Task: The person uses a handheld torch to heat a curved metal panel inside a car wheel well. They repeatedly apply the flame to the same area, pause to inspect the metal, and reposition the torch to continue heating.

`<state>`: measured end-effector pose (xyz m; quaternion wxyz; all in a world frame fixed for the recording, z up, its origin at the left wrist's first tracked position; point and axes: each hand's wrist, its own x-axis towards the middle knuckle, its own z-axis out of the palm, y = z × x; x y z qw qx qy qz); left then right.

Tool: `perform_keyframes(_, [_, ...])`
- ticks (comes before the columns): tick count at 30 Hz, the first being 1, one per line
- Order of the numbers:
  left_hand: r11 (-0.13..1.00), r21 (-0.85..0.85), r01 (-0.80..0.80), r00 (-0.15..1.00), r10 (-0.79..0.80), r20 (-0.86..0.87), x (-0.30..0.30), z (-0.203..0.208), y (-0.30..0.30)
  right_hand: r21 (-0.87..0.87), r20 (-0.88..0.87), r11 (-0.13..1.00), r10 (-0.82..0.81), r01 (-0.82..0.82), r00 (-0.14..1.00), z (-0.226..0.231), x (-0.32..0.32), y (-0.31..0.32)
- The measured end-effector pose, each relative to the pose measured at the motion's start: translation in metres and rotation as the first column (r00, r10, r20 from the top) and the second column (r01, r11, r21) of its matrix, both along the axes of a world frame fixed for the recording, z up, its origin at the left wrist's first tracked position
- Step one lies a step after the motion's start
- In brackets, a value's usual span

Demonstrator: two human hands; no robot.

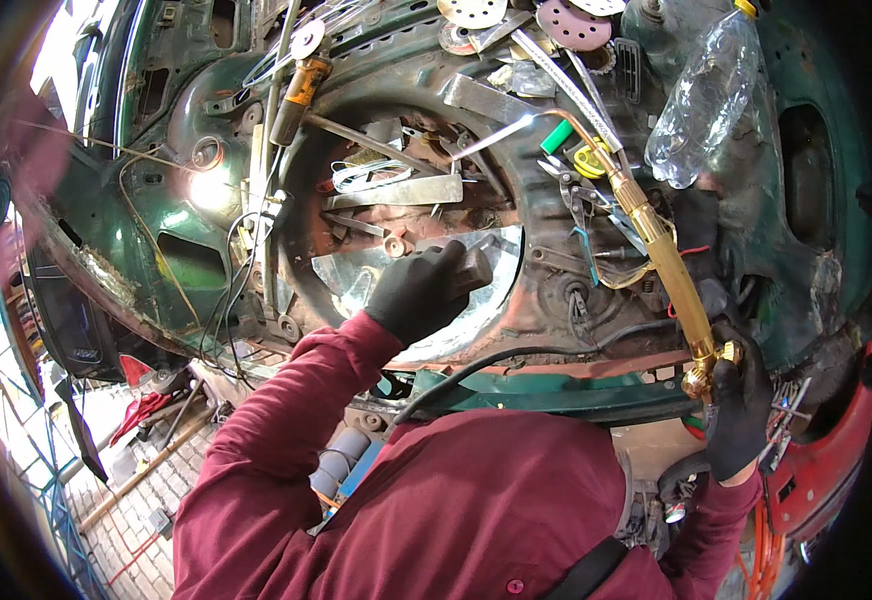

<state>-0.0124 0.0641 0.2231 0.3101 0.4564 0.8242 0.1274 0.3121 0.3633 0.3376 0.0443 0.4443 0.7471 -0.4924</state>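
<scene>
A brass torch (678,285) is held at right of the frame, its body slanting from lower right toward upper centre, its bent tip ending in a bright white flame (498,137). The torch's lower end is gripped by the black-gloved right hand (739,410), closed round it beside the valve knob (728,352); most of its fingers are hidden. A dark block (473,271) is clasped in the curled left hand (414,290), at centre of the frame; its kind cannot be told, as it is largely covered by the glove. Below it a shiny curved sheet (501,265) is seen within the round recess (306,200) of the green panel, partly hidden by hand and sleeve (301,400). Fine marks are borne by a pale strip (561,75) at upper centre, too small to be read; pale lettering on a dark case (71,325) at left is likewise not made out. Perforated discs (573,24) are cut off by the upper edge. The clear bottle (711,95) at upper right is obscured in part by glare. Loose metal pieces in the recess are overlapped and hard to separate.
</scene>
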Motion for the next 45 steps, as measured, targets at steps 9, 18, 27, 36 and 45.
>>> perform_keyframes(9, [1.0, -0.01, -0.005, 0.997, 0.004, -0.079, 0.016, 0.001, 0.0, -0.084, -0.076, 0.995, 0.051, -0.058, 0.996, 0.001, -0.016, 0.003])
perform_keyframes(18, [1.0, -0.008, 0.008, 0.994, -0.009, -0.105, 0.024, 0.002, 0.027, 0.004, 0.057, 0.989, 0.148, -0.149, 0.987, 0.011, -0.016, 0.009])
perform_keyframes(27, [0.999, -0.032, 0.018, 0.998, -0.02, -0.054, -0.015, -0.009, 0.042, 0.013, 0.098, 0.991, 0.135, -0.137, 0.986, 0.04, -0.005, 0.017])
perform_keyframes(36, [1.0, -0.008, 0.007, 0.992, -0.008, -0.123, -0.028, -0.021, 0.026, -0.006, 0.159, 0.922, 0.384, -0.388, 0.91, 0.031, -0.006, 0.011])
perform_keyframes(45, [0.998, -0.038, 0.044, 0.992, -0.048, -0.117, -0.028, -0.015, 0.054, -0.026, 0.163, 0.768, 0.635, -0.64, 0.755, -0.022, -0.047, -0.027])
